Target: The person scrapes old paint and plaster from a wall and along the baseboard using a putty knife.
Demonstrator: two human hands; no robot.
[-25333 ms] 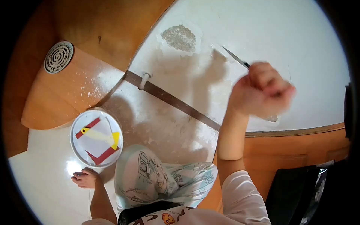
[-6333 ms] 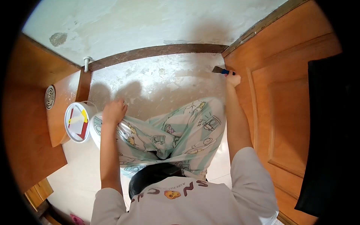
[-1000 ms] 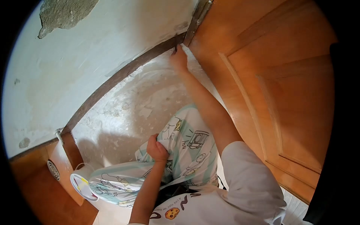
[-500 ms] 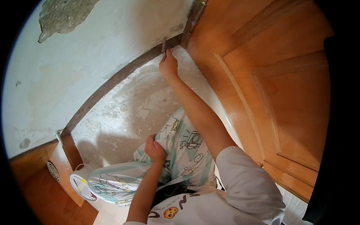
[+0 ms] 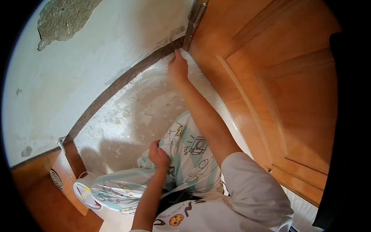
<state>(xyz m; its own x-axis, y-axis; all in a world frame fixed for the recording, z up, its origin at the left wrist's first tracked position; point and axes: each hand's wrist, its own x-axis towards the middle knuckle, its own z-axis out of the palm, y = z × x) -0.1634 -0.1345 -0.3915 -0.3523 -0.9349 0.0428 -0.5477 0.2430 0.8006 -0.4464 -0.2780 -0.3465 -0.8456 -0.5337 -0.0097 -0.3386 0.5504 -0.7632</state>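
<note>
My right hand (image 5: 178, 66) reaches far forward, closed, at the corner where the brown skirting board (image 5: 125, 79) runs up to the door frame. It grips a thin stick-like tool, which is blurred and mostly hidden now; its exact kind does not show. The fingertips are at the lower edge of the skirting board, close to the whitish, patchy floor (image 5: 148, 100). My left hand (image 5: 159, 155) rests on my bent leg in patterned trousers (image 5: 189, 154). Its fingers are curled, and whatever they hold, if anything, is hidden.
A wooden door (image 5: 251, 96) stands along the right side. The pale wall (image 5: 96, 50) has a bare grey patch (image 5: 63, 19) at upper left. Beside my knee stands a white bucket (image 5: 82, 193) with coloured marks, near a wooden panel with a round vent (image 5: 56, 179) and a small pipe (image 5: 61, 144).
My right hand has shifted slightly right and turned, its fingertips lower against the skirting board. The tool, plain against the board before, is now blurred. My left hand stays on the leg.
</note>
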